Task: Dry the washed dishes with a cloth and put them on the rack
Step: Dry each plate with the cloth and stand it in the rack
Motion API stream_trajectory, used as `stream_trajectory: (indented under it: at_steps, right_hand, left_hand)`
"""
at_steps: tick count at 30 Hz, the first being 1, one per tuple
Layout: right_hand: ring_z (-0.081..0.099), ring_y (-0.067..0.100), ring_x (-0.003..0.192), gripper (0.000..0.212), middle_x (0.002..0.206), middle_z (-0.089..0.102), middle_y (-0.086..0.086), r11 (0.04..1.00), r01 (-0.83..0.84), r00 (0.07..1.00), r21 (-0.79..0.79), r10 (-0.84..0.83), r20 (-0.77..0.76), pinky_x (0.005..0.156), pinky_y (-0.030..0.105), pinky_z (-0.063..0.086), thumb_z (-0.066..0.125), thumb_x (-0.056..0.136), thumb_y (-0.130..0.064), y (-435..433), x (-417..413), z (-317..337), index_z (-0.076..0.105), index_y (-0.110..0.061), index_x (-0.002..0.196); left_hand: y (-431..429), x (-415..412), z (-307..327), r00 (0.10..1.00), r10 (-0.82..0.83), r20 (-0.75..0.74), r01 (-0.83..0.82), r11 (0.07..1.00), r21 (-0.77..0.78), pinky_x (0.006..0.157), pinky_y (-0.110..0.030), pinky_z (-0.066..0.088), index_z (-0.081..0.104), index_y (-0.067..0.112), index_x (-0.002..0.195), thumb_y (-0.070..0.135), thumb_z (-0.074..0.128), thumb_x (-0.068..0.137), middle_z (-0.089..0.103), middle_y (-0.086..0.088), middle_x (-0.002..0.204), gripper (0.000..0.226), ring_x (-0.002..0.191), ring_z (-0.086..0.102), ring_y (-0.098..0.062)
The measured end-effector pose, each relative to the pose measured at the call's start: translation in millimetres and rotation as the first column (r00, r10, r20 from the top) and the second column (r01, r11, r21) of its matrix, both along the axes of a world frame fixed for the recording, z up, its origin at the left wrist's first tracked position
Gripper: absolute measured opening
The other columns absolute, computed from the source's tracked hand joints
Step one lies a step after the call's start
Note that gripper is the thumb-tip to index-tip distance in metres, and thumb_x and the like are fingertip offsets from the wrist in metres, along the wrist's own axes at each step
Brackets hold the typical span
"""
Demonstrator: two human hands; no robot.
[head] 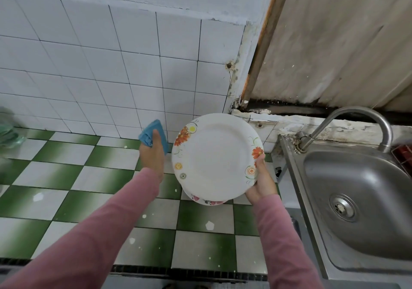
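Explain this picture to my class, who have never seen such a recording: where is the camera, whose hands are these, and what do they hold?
No machine here: one camera worn on a person's head looks down at their own hands. The left hand grips a blue cloth. The right hand holds a white flowered plate by its rim, over the green-and-white tiled counter. The edge of a second plate shows beneath it. A steel sink with a tap sits to the right.

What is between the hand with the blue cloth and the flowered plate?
Nothing: the head view shows a narrow strip of bare tiled counter between the left hand, gripping the cloth, and the plate.
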State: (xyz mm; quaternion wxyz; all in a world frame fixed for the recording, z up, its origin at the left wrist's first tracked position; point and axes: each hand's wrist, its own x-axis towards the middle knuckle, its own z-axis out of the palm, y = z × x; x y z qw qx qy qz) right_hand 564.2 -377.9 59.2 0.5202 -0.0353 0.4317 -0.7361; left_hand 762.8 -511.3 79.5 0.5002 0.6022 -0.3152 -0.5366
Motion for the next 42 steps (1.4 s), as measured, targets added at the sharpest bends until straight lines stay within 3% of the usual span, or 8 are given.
stream_trajectory:
  at_steps: [5, 13, 19, 24, 29, 33, 40, 42]
  right_hand:
    - [0.063, 0.035, 0.119, 0.050, 0.131, 0.065, 0.012, 0.996, -0.073, 0.995, -0.043, 0.070, -0.065, 0.101, 0.059, 0.047, 0.055, 0.096, -0.044, -11.6, 24.6, 4.3, 0.053, -0.020, 0.139]
    - [0.059, 0.041, 0.122, 0.073, 0.135, 0.060, 0.020, 0.999, -0.025, 0.999, -0.023, 0.026, 0.021, 0.107, 0.058, 0.042, 0.065, 0.082, -0.054, -24.1, 60.2, -5.8, 0.053, -0.013, 0.141]
    - [0.061, 0.047, 0.115, 0.070, 0.127, 0.062, 0.028, 1.000, -0.010, 0.999, 0.018, 0.009, 0.045, 0.101, 0.061, 0.046, 0.061, 0.084, -0.057, -25.7, 50.8, 3.9, 0.056, -0.009, 0.135]
    - [0.063, 0.040, 0.116, 0.061, 0.127, 0.065, 0.018, 0.998, 0.058, 0.998, 0.004, -0.057, -0.032, 0.102, 0.058, 0.046, 0.055, 0.088, -0.051, -21.9, 41.0, 16.4, 0.057, -0.012, 0.135]
    - [0.066, 0.032, 0.114, 0.047, 0.124, 0.069, 0.012, 0.997, 0.075, 0.986, 0.006, -0.073, -0.148, 0.102, 0.054, 0.048, 0.057, 0.095, -0.039, -11.9, 39.1, 31.1, 0.059, -0.012, 0.133]
    - [0.066, 0.031, 0.112, 0.026, 0.117, 0.072, 0.009, 0.987, 0.140, 0.958, 0.081, -0.114, -0.264, 0.100, 0.051, 0.051, 0.059, 0.099, -0.020, 4.4, 27.9, 40.3, 0.066, -0.016, 0.124]
    - [0.067, 0.019, 0.099, 0.018, 0.108, 0.072, -0.002, 0.944, 0.307, 0.837, 0.119, -0.209, -0.505, 0.074, 0.029, 0.055, 0.058, 0.099, -0.020, 56.4, -12.8, 55.3, 0.070, -0.029, 0.109]
    - [0.067, 0.016, 0.101, 0.020, 0.108, 0.072, -0.005, 0.932, 0.354, 0.777, 0.082, -0.244, -0.581, 0.079, 0.027, 0.055, 0.057, 0.100, -0.020, 78.2, -30.0, 64.3, 0.068, -0.032, 0.111]
  left_hand:
    - [17.3, -11.9, -8.3, 0.971, -0.166, 0.171, 0.198, 0.960, -0.198, 0.085, -0.033, 0.049, 0.048, 0.020, 0.134, 0.047, 0.038, 0.102, 0.062, -0.005, 0.113, 0.043, 0.106, 0.059, -0.025]
    - [41.2, -41.5, -24.8, 0.660, -0.566, 0.494, 0.713, 0.678, -0.175, 0.120, -0.058, 0.017, 0.026, 0.033, 0.151, 0.034, 0.036, 0.105, 0.026, 0.000, 0.159, 0.047, 0.148, 0.021, -0.029]
    - [55.9, -29.5, -32.7, 0.234, -0.666, 0.709, 0.969, 0.223, -0.111, 0.118, -0.023, -0.010, 0.012, 0.056, 0.140, 0.032, 0.037, 0.106, 0.005, 0.030, 0.156, 0.049, 0.147, -0.009, -0.002]
    - [53.4, 2.4, -51.3, 0.123, -0.581, 0.804, 0.987, 0.158, -0.036, 0.114, -0.012, -0.011, 0.015, 0.052, 0.142, 0.026, 0.041, 0.105, 0.007, 0.034, 0.153, 0.053, 0.138, -0.013, 0.017]
    - [40.1, 10.1, -43.8, 0.129, -0.634, 0.762, 0.974, 0.225, 0.022, 0.119, -0.029, 0.009, 0.025, 0.045, 0.147, 0.032, 0.038, 0.104, 0.017, 0.024, 0.155, 0.046, 0.145, 0.010, -0.001]
    - [50.0, -12.8, -28.0, 0.391, -0.777, 0.493, 0.899, 0.436, -0.025, 0.110, -0.046, 0.041, 0.043, 0.040, 0.135, 0.045, 0.038, 0.101, 0.052, -0.003, 0.139, 0.035, 0.124, 0.049, -0.024]
    - [75.4, -76.5, -7.2, 0.655, -0.739, 0.156, 0.750, 0.662, -0.012, 0.065, -0.018, 0.053, 0.053, 0.024, 0.112, 0.051, 0.042, 0.098, 0.066, -0.005, 0.108, 0.032, 0.084, 0.060, -0.011]
    - [86.8, -99.5, -1.7, 0.641, -0.768, 0.000, 0.766, 0.639, 0.065, 0.077, -0.032, 0.059, 0.053, 0.024, 0.114, 0.063, 0.045, 0.088, 0.066, -0.006, 0.114, 0.048, 0.093, 0.064, -0.018]
